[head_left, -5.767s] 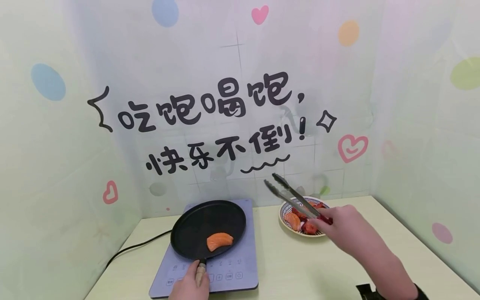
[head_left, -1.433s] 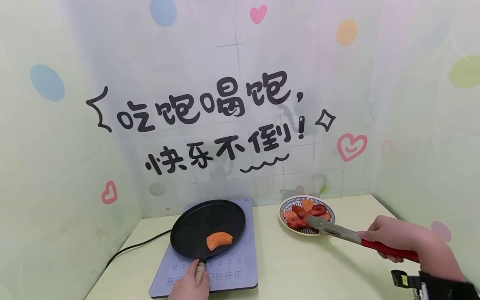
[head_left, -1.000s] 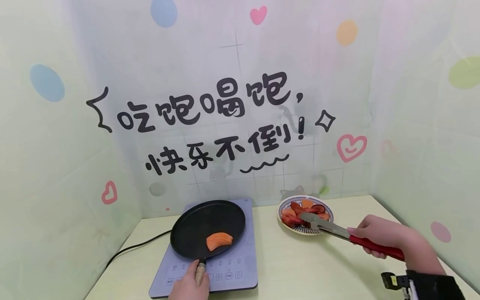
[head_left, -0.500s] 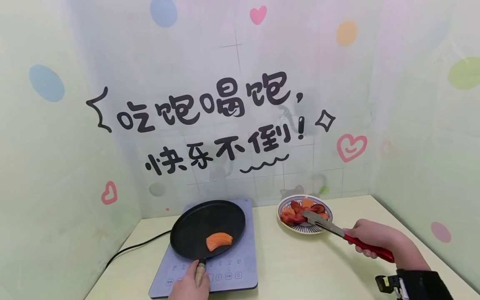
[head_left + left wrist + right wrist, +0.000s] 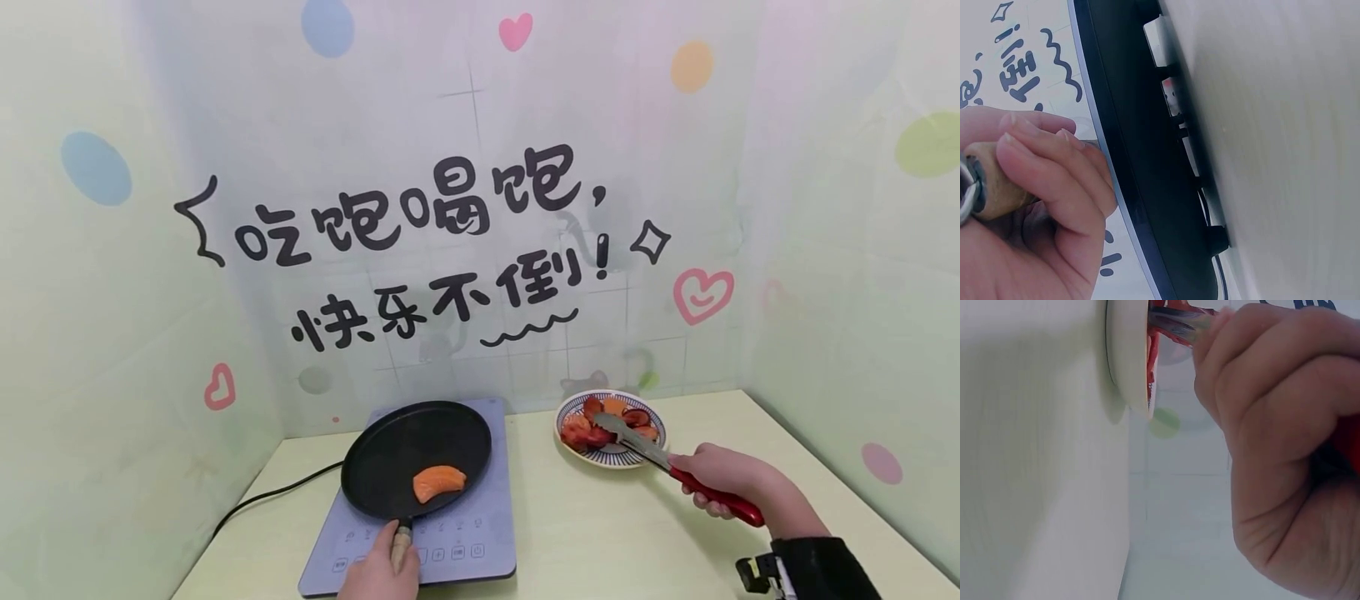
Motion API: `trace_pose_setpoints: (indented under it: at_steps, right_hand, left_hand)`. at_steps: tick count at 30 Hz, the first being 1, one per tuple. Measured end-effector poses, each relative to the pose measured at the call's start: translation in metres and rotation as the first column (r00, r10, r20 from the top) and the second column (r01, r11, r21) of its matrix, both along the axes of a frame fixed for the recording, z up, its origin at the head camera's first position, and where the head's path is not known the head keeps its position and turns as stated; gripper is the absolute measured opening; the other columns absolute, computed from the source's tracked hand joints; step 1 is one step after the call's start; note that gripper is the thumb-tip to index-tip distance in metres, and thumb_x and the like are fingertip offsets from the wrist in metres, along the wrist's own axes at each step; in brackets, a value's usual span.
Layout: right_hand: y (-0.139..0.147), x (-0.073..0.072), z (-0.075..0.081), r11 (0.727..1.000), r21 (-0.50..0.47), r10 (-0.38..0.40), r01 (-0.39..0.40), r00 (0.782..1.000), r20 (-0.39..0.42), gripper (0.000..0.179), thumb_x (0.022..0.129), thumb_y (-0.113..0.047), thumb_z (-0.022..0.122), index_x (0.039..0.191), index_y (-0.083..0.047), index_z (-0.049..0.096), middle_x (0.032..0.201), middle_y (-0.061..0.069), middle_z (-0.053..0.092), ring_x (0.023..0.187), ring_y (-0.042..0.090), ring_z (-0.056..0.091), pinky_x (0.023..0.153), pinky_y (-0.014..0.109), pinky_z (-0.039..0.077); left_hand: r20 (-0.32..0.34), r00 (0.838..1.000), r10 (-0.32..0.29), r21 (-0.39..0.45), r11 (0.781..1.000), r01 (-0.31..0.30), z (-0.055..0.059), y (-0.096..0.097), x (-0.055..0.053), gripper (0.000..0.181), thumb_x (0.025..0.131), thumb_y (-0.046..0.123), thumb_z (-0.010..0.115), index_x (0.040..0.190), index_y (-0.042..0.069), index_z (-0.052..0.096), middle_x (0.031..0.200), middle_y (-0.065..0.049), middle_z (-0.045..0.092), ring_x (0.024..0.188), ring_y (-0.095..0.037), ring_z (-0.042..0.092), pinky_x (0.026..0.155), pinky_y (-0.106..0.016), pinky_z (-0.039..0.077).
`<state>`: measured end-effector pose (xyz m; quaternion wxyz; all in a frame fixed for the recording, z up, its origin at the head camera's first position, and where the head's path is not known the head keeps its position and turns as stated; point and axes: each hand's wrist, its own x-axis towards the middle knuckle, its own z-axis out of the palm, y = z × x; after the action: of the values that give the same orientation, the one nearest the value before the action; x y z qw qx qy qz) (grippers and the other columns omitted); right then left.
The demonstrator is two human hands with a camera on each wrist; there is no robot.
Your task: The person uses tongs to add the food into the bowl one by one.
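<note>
While the left hand (image 5: 381, 575) grips the wooden handle (image 5: 402, 547) of the black pan (image 5: 397, 450) over the near part of the hob (image 5: 497, 492), the right hand (image 5: 731, 479), well apart on the right, is clasped round the red grips of the tongs (image 5: 649, 452). Their tips reach over the near right rim of the patterned plate (image 5: 611, 458) among red and orange food pieces (image 5: 579, 431), on the far side of the worktop (image 5: 585, 533); whether they pinch one cannot be told. An orange slice (image 5: 438, 483) lies in the near right part of the pan. Too light a squeeze could let a slick-looking piece slip, too hard a one could tear it. Because the pieces lie crowded, lifting one might drag a neighbour over the rim, and tongs leaning on the edge could tip or slide the plate. A twist of the left wrist could tilt the pan and send the slice sliding.
</note>
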<state>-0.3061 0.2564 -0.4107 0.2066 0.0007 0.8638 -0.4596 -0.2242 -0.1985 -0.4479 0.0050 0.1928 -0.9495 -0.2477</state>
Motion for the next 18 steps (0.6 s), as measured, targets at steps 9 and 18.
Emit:
trace_pose_setpoints:
  at_steps: [9, 18]
  right_hand:
    - [-0.0021, -0.0004, -0.0053, 1.0, -0.011, -0.009, 0.009, 1.0, -0.008, 0.045, 0.115, -0.032, 0.042, 0.085, -0.003, 0.059, 0.064, 0.0, 0.052, 0.051, 0.006, 0.046, 0.051, 0.018, 0.042]
    - [-0.0008, -0.0009, -0.0007, 0.999, 0.031, -0.02, 0.021, 1.0, -0.015, 0.047, 0.115, -0.033, 0.042, 0.079, -0.008, 0.059, 0.063, -0.004, 0.047, 0.049, 0.003, 0.04, 0.049, 0.017, 0.038]
  left_hand:
    - [0.002, 1.0, 0.01, 0.002, 1.0, -0.01, 0.0024, 0.0009, 0.0008, 0.061, 0.101, 0.035, 0.06, 0.148, -0.003, 0.053, 0.121, -0.036, 0.069, 0.103, -0.048, 0.069, 0.089, -0.062, 0.054]
    - [0.004, 1.0, 0.008, 0.0, 1.0, -0.008, 0.0019, 0.0017, 0.0005, 0.061, 0.101, 0.035, 0.06, 0.148, -0.003, 0.053, 0.122, -0.036, 0.068, 0.105, -0.05, 0.069, 0.09, -0.063, 0.054]
